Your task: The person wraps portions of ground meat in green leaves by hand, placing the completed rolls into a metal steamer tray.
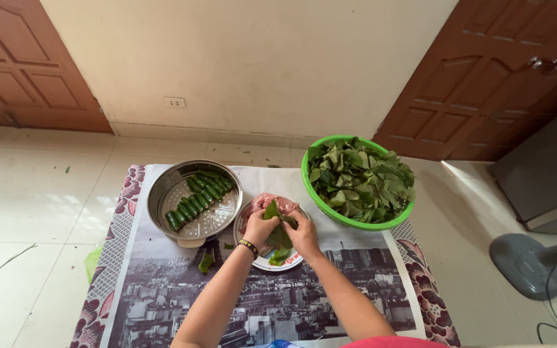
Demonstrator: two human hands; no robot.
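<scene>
**Two hands folding a leaf over a plate of minced meat**

Two bare hands are meeting above a white plate (289, 261) that is lying on a printed sheet (259, 303) spread over a floral mat (124, 206) on the tiled floor. The left hand (259, 227), wearing a dark wristband (248, 247), is pinching one side of a green leaf (276, 225), its grip closing narrowly on it. The right hand (303, 233) is pressing the same leaf from the other side, fingers curling around it. Pink minced meat (267, 202) is sitting on the far part of the plate, just beyond the fingers, and a few loose leaves are lying on the near rim.

Left of the plate, almost touching it, a metal steamer tray (162, 190) is holding a curved row of rolled leaf parcels (200, 193). To the right, a green basin (314, 193) is brimming with loose leaves (361, 180). One stray leaf scrap (205, 263) is lying on the sheet near the left forearm. A fan base (525, 263) is standing on the floor at the far right.
</scene>
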